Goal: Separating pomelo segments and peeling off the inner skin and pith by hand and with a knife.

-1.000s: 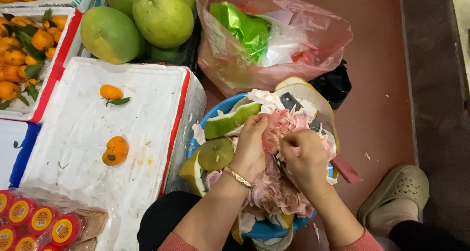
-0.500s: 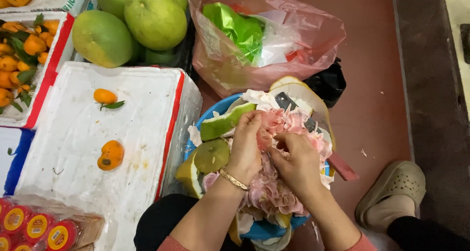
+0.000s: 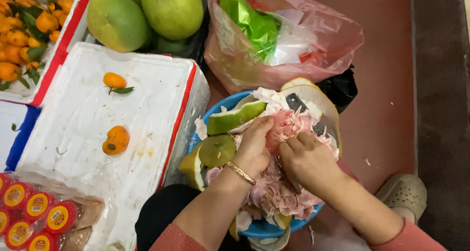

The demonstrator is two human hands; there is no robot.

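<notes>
Two hands: both at centre frame over one pink pomelo chunk [image 3: 285,126].
Foam box lid [image 3: 88,133]: left of frame, flat; two small oranges [image 3: 115,140] sit loose on it.
Whole pomelos [image 3: 171,8]: top of frame, stacked.
Pink bag [image 3: 313,45]: upper right, slumped open.
Blue basin [image 3: 264,226]: lower centre, placed under the hands, likely so peel and membrane drop in.
Left hand [image 3: 252,148]: fingers closed around the chunk.
Right hand [image 3: 306,160]: pinching it tight from the other side.
Change: hands barely moved from a second ago; chunk in the same spot.
</notes>
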